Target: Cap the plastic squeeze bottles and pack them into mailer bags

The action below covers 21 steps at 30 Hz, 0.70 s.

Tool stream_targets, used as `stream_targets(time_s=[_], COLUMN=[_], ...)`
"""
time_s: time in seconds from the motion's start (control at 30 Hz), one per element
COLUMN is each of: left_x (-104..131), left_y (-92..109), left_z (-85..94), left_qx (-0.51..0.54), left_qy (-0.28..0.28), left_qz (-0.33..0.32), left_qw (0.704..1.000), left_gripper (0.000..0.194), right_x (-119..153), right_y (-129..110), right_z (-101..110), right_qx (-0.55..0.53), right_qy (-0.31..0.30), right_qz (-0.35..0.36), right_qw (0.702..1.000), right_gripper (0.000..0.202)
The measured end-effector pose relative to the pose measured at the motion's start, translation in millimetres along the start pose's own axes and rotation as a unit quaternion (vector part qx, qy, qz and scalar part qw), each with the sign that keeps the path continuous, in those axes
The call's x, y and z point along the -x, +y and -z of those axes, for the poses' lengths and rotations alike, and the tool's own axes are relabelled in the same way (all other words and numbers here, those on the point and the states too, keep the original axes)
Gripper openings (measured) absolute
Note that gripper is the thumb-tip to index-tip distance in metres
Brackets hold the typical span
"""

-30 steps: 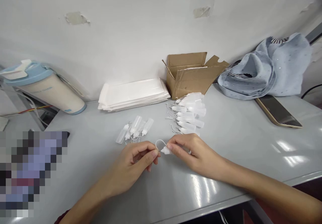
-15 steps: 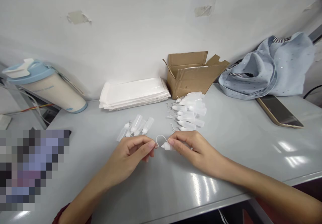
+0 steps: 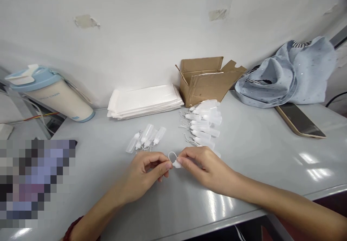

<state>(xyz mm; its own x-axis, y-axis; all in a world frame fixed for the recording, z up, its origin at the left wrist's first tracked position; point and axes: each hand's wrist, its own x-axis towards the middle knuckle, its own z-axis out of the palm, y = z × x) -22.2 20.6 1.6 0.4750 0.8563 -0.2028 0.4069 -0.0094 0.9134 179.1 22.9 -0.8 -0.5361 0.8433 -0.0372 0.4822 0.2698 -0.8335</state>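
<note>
Between my two hands is a small translucent squeeze bottle [image 3: 177, 164] with a pointed white neck and a thin white strap [image 3: 172, 153] arching over its tip. My left hand [image 3: 151, 172] pinches the tip end, where the strap's end meets it; the tip itself is hidden by thumb and finger. My right hand [image 3: 203, 164] is closed round the bottle near its white neck and covers most of the body. Just beyond my left hand lies a small group of similar bottles [image 3: 148, 134]. A larger row of strapped bottles [image 3: 202, 123] lies behind my right hand.
At the wall are a stack of white envelopes [image 3: 145, 100] and an open cardboard box [image 3: 214, 85]. A tumbler [image 3: 59, 96] stands back left. A blue cloth bag [image 3: 287, 74] and a phone [image 3: 300, 120] are at the right. A blurred-out item [image 3: 40, 179] lies left on the grey table [image 3: 103, 161].
Both hands have come slightly nearer to me with the bottle. My left fingers are closer to the bottle's neck, and the gap between the hands is smaller.
</note>
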Motion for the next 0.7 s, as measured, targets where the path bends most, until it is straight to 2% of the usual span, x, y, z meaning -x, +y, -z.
stream_targets(time_s=[0.17,0.33,0.47,0.7], left_x=[0.3,0.1,1.0,4.1], left_y=[1.3,2.2,2.5,9.5], left_z=[2.4,8.0,7.9,8.9], left_qx=[0.009,0.025,0.031,-0.024], left_qy=[0.004,0.036,0.009,-0.024], left_qz=[0.001,0.028,0.027,0.027], left_qw=[1.0,0.999,0.999,0.999], left_gripper=[0.032,0.037,0.031,0.032], right_x=[-0.6,-1.3,-2.0,0.0], right_y=[-1.3,-4.3,-5.4,-6.3], right_z=[2.1,5.5,7.0,6.4], right_qx=[-0.016,-0.024,-0.02,-0.026], right_qy=[-0.001,0.001,0.004,-0.017], right_qz=[0.002,-0.002,0.0,0.012], right_qw=[1.0,1.0,1.0,0.999], right_gripper=[0.032,0.034,0.035,0.034])
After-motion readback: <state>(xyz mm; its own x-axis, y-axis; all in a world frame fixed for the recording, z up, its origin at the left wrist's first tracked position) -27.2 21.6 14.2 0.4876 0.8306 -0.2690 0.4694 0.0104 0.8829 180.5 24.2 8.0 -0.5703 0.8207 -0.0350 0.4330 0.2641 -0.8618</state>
